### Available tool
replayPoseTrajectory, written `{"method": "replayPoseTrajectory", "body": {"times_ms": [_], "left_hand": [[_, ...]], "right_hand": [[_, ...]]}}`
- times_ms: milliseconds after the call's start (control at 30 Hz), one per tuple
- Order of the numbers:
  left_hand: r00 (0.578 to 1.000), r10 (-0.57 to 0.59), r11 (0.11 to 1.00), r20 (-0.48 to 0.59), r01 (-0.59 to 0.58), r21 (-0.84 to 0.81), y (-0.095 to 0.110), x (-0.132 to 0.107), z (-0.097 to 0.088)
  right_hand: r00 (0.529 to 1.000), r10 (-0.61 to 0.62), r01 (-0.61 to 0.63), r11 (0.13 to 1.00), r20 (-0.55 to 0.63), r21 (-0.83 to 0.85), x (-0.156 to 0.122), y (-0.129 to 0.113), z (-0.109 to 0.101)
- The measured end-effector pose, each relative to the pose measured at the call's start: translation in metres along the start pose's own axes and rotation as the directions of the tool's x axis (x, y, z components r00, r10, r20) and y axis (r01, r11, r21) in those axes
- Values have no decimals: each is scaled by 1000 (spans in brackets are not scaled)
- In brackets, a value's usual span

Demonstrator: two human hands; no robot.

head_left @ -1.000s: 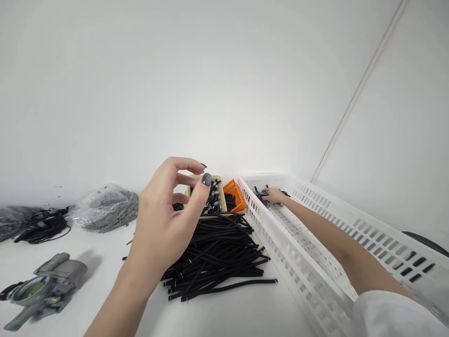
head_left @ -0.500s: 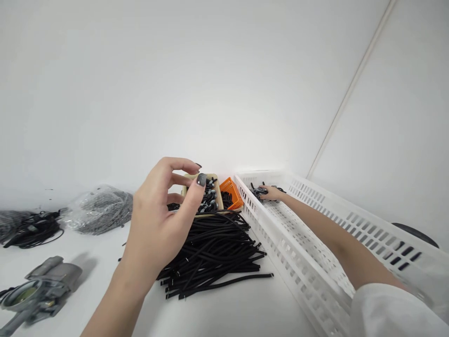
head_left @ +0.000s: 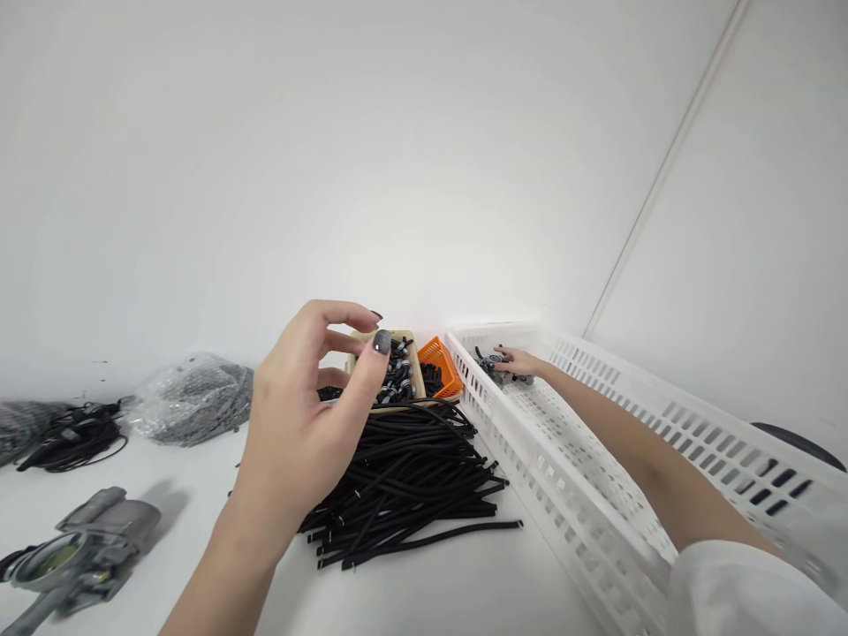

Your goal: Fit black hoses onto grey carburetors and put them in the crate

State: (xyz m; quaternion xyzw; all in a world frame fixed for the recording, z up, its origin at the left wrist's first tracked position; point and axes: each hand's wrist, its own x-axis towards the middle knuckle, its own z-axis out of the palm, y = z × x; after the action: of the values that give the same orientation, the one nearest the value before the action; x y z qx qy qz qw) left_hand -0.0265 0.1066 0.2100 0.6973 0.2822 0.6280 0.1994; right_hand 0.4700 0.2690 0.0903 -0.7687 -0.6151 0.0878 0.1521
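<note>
My left hand [head_left: 301, 415] is raised above the table, fingers curved and apart, with nothing between thumb and fingertips. Behind and below it lies a pile of cut black rubber hoses [head_left: 411, 486]. My right hand [head_left: 520, 362] reaches into the far end of a long white plastic basket [head_left: 530, 468]. Its fingers are spread at the edge of a grey metal carburetor [head_left: 494, 364] with black hose ends, which rests in the basket. Another carburetor [head_left: 99, 548] sits on the table at the lower left.
Behind the hoses stand a cream tray [head_left: 419, 375] of small clamped black hoses and an orange basket [head_left: 452, 375] with short black pieces. To the left lie a clear plastic bag [head_left: 195, 397] of grey parts and a black cable bundle [head_left: 76, 435]. A white wall [head_left: 424, 159] rises behind.
My right hand has loosened and drawn slightly back from the carburetor in the basket. My left hand keeps the same pose. The view has shifted a little.
</note>
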Motion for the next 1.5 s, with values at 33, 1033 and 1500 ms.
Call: {"method": "replayPoseTrajectory", "body": {"times_ms": [33,1033,1500], "left_hand": [[1000,1,1000,3,-2,6,0,0,0],[999,26,1000,30,-26,0,-6,-2,4],[998,-8,1000,57,7,19,1,-1,0]], "right_hand": [[999,28,-28,1000,-45,1,0,3,-3],[983,125,-120,992,-133,46,-12,47,9],[991,99,-103,994,-88,-40,-10,24,-3]]}}
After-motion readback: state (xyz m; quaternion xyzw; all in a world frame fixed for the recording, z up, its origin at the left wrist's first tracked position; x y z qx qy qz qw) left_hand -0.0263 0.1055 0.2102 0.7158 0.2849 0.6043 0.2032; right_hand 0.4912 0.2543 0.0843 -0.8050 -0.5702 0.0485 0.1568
